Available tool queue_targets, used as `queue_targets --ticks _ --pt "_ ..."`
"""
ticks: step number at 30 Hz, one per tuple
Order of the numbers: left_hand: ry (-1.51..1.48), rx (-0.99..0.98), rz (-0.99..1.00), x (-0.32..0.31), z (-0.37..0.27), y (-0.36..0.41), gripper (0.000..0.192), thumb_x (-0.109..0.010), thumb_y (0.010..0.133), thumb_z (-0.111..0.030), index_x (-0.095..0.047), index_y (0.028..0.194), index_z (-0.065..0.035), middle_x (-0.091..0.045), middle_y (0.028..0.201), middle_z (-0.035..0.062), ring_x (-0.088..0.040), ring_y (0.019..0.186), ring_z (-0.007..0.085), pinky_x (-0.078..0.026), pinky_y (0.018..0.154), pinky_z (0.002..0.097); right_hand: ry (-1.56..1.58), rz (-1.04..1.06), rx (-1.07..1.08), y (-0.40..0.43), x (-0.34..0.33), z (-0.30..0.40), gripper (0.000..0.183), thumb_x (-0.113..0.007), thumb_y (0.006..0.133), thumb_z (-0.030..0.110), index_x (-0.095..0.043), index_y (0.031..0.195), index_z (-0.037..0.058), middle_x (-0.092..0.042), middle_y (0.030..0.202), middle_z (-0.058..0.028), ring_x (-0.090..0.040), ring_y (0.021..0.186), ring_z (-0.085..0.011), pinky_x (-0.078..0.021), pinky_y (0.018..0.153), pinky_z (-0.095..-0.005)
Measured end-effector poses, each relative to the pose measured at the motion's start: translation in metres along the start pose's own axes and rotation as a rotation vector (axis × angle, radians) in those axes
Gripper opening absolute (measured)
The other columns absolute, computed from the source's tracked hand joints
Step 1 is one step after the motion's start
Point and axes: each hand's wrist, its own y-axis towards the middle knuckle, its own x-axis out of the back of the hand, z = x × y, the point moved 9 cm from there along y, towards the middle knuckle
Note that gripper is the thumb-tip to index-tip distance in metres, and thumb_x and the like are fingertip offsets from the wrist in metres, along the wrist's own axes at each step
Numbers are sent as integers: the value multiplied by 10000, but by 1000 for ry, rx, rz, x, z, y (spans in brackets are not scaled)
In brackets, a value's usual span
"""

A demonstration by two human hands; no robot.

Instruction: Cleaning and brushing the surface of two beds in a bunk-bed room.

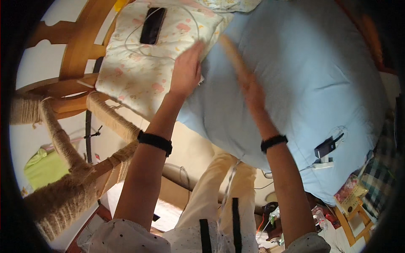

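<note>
My right hand [253,93], blurred by motion, grips a long light-brown stick-like object [233,55] above the blue bedding [284,63]. That object's exact kind is too smeared to tell. My left hand [187,71] is over the border between the blue bedding and a white floral pillow [139,68]. Its fingers point up and away from me; whether they pinch anything is hidden. A small white piece [201,80] with dark marks peeks out beside the left palm. On the pillow lie a dark smartphone [153,26] and a looped pale cable [197,23].
Left of me stands a rope-wrapped wooden frame [63,193], near the bed's wooden headboard [74,47]. A black device [325,147] and a white plug adapter [323,163] rest on the bedding at right. Assorted clutter [272,218] and a small wooden stand [356,221] are lower right.
</note>
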Motion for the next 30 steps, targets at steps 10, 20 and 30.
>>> queue_targets --ticks 10,20,30 --pt "-145 85 455 -76 -24 -76 315 -481 749 -22 -494 1064 -35 -487 1109 155 -459 1051 314 -383 899 415 -5 987 180 -316 -12 -44 466 -600 775 426 -478 1065 82 -609 773 -164 -608 735 -337 -468 631 -409" --pt "68 319 591 -105 -12 -158 133 -472 780 -102 -525 876 -26 -534 914 165 -519 902 348 -428 760 441 96 -141 -430 -187 136 -174 392 -550 829 396 -471 960 34 -557 695 -264 -550 716 -452 -420 547 -482" --pt "34 37 366 -109 -82 -83 260 -523 694 -11 -513 948 -66 -505 1027 124 -450 1025 308 -344 871 426 19 -210 -640 -116 173 -279 386 -459 879 383 -350 986 28 -582 780 -278 -569 754 -449 -467 602 -480"
